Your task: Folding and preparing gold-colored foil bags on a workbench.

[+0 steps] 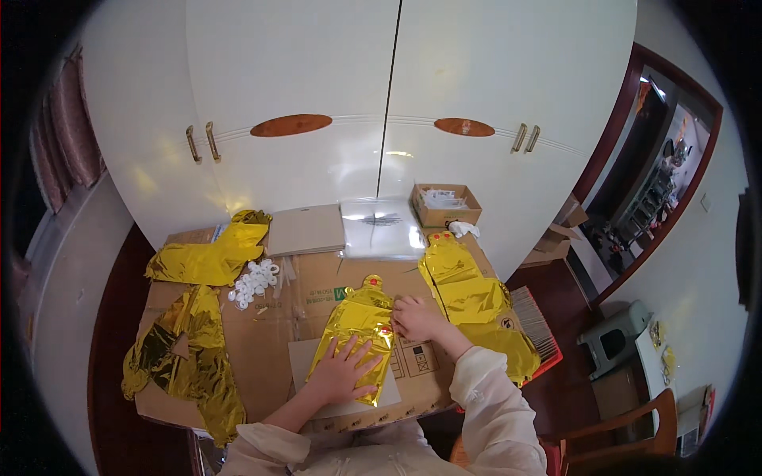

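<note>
A flat gold foil balloon (361, 317) with small red marks lies on a grey card (303, 357) in front of me. My left hand (341, 371) rests flat on its lower part with the fingers spread. At the balloon's right edge, my right hand (415, 317) has its fingers curled together in a pinch; the fingertips are partly hidden. To the right lies a stack of more gold foil balloons (476, 297), its lower end reaching past the cardboard's edge. Crumpled gold foil pieces (186, 357) lie on the left, with further gold foil (214, 252) behind them.
Cardboard (317, 278) covers the table. A heap of small white ring-shaped pieces (254, 284) sits left of centre. Behind are grey cardboard sheets (306, 230), clear plastic bags (381, 230) and a small open box (446, 208) against white cabinets. A wooden chair (627, 428) stands at lower right.
</note>
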A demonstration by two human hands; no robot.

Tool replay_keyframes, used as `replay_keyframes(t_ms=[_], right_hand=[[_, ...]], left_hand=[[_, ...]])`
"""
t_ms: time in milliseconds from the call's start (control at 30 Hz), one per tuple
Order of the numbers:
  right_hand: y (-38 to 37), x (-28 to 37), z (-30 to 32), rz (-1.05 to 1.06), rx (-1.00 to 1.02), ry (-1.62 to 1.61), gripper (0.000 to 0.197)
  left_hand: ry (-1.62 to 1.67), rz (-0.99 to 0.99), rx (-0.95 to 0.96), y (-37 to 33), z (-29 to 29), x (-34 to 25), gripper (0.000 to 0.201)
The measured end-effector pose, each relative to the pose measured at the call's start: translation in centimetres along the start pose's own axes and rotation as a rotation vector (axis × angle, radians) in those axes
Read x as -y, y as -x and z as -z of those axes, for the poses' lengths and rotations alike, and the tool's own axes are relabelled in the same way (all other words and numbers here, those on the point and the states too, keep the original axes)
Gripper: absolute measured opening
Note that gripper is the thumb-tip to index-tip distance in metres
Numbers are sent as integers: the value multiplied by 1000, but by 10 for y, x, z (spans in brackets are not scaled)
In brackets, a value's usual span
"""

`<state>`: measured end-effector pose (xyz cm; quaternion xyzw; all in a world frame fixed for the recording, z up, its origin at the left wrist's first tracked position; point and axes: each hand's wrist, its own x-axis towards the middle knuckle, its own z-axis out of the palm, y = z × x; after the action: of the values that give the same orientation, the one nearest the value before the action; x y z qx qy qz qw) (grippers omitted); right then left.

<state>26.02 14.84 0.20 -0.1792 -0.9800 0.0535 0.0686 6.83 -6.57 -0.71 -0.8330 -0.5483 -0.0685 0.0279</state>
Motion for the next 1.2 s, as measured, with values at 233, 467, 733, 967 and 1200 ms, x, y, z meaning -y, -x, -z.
replay_keyframes(t_ms=[233, 467, 733, 967, 1200], right_hand=[[2, 12, 14, -98, -65, -30, 12], [58, 33, 7, -13, -187, -118, 19], [83, 56, 11, 110, -121, 1, 42], [82, 50, 7, 126, -136, -11, 45], [77, 50, 14, 157, -135, 52, 44]], left_hand=[[20, 9, -4, 0, 1, 0, 68], [24, 13, -1, -1, 4, -1, 67], [26, 23, 23, 0, 3, -1, 69], [26, 27, 50, -2, 5, -1, 69], [49, 19, 28, -1, 4, -1, 69]])
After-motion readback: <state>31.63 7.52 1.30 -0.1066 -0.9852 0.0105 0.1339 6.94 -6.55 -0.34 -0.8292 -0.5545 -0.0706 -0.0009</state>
